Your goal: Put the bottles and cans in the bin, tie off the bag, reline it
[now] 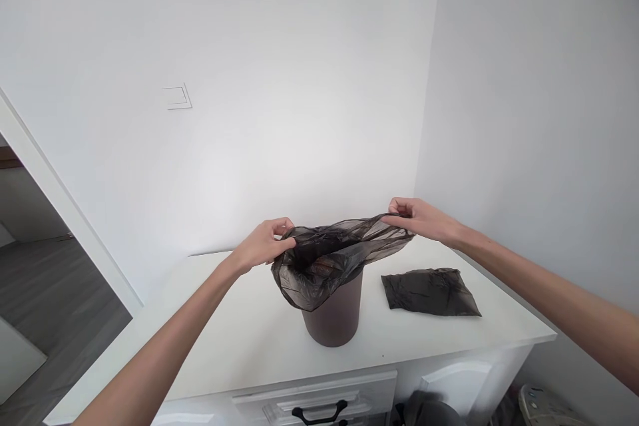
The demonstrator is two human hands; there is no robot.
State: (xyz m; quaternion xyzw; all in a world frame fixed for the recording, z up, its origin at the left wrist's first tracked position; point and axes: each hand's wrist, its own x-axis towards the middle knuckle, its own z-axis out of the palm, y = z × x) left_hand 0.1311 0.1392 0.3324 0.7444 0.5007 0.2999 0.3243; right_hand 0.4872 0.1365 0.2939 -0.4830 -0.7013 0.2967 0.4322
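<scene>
A thin, see-through black garbage bag [319, 273] is spread over the mouth of a brown trash can [335, 316], its edge hanging down outside the front and left of the rim. My left hand [264, 244] pinches the bag's edge at the left of the can. Out to the right, my right hand [417, 218] grips the opposite edge between thumb and fingers and stretches it past the can. The can's rim is mostly hidden under the plastic. On the right lies a folded black garbage bag [430, 293], flat and apart from both hands.
The can stands on a white cabinet top [234, 333] set against white walls. A drawer with a black handle [319, 413] is at the front. A light switch [176, 96] is on the wall. At lower right a pale object [542, 406] is partly cut off.
</scene>
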